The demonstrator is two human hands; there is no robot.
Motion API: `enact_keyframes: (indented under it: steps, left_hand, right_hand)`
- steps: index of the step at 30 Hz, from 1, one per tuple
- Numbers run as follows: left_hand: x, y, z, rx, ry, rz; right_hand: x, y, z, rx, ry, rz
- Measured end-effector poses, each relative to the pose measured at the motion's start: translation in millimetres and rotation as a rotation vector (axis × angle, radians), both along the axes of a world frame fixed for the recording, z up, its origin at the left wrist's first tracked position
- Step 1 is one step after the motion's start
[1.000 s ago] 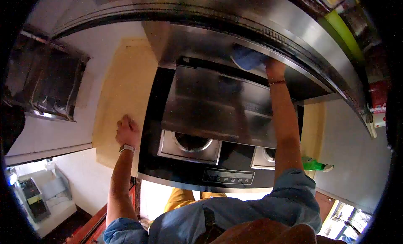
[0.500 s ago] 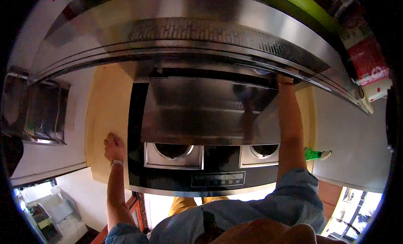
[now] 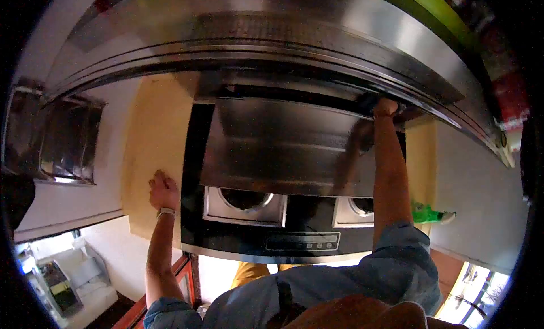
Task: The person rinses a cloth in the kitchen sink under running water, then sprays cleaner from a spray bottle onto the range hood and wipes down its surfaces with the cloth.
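My right hand [image 3: 386,107] reaches up to the dark gap under the front lip of the steel range hood [image 3: 317,51]. Its fingers are closed around something dark and blurred, mostly hidden, at the upper edge of a steel panel [image 3: 283,142]. On the left, my left hand [image 3: 163,191] is over the pale wooden counter [image 3: 153,119], its fingers loosely bent and a little apart, with nothing seen in them. Below the panel lies the black cooktop [image 3: 309,216] with two burners, each partly covered by the panel.
A green bottle [image 3: 426,213] lies at the right of the cooktop, beside a grey surface [image 3: 476,199]. A dark, shiny metal basin [image 3: 71,139] is at the far left. Red and white packaging [image 3: 513,108] sits at the upper right. The hood's edge overhangs the work area.
My right hand has shifted left along the panel's upper edge and shows more fully. The view has shifted slightly. My left hand stays over the wooden counter.
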State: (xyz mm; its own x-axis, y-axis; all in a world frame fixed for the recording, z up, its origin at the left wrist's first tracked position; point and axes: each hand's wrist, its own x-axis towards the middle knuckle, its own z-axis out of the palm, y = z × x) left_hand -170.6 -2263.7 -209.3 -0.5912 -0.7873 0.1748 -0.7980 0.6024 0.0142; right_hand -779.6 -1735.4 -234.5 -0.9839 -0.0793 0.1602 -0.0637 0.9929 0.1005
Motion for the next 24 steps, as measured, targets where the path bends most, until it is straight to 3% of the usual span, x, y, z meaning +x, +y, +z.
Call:
enact_keyframes:
  steps: [1, 2, 5, 10, 14, 16, 18, 21, 24]
  left_hand:
    - [5, -5, -6, -0.053, 0.022, -0.07]
    - [-11, 11, 26, 0.043, 0.074, 0.008]
    - [-8, 12, 22, -0.038, 0.019, 0.0]
    - [9, -9, -19, -0.055, 0.057, -0.085]
    - [-5, 11, 24, 0.107, 0.004, 0.054]
    - [-2, 6, 9, -0.073, 0.046, -0.006]
    - [6, -2, -10, -0.096, 0.022, -0.051]
    - [1, 3, 11, -0.07, 0.019, -0.054]
    - [-2, 4, 15, -0.071, 0.086, -0.055]
  right_hand:
    - [0, -6, -14, 0.029, -0.047, 0.004]
    - [0, -12, -28, 0.052, -0.089, 0.018]
    - [-3, -39, -43, 0.12, -0.186, 0.048]
    - [13, -129, -27, 0.223, -0.321, 0.019]
    - [94, -240, 26, 0.162, -0.316, 0.053]
    - [117, -284, 39, 0.144, -0.373, 0.065]
    - [140, -326, 49, 0.139, -0.415, 0.077]
    - [181, -376, 84, 0.195, -0.429, 0.378]
    - [168, -418, 42, 0.101, -0.503, 0.258]
